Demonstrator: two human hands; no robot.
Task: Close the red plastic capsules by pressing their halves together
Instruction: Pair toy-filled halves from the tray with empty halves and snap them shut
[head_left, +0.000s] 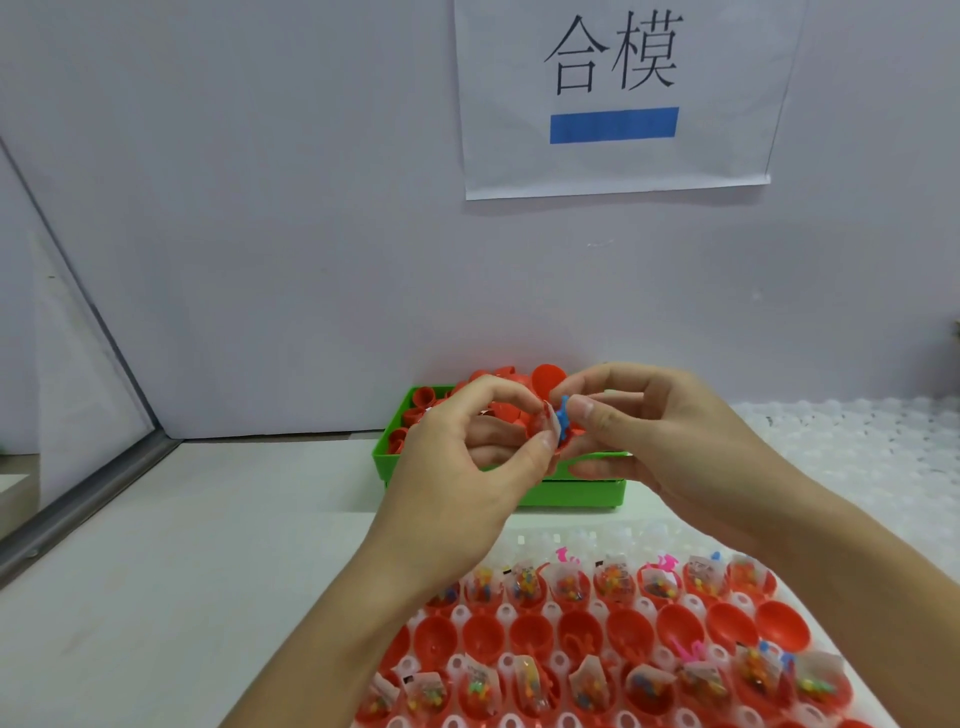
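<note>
Head view, workbench against a pale wall.

Left hand (457, 467): raised above the table, thumb and forefinger curled and pinching the near edge of a red capsule half (546, 434). Right hand (670, 447): raised opposite, thumb and fingers curled round the other side of the same half, thumb tip pressing on a small blue toy (563, 410) and a scrap of clear packet at the half's mouth. Both hands thus grasping one piece, held in mid-air just in front of the green bin (498, 483); mating half not discernible between the fingers.

Green bin: rectangular, at the back of the table (208, 545), touching the wall line, heaped with loose red capsule shells (548, 376), some dome-up, some mouth-up.

White tray (571, 540): moulded sockets, nearest the viewer, partly under the forearms. Filled capsule halves (613, 579): back row and front row of the tray, each seated mouth-up in a socket with a clear packet of coloured beads; pink and blue toy pieces projecting from several. Empty red halves (680, 629): middle row, mouth-up, between the two filled rows; one larger half at the right end lying tilted.

Bubble-textured white sheet (857, 447): right of the bin, reaching the wall.

Paper sign (613, 93): fixed on the wall above, two black characters over a blue bar.
</note>
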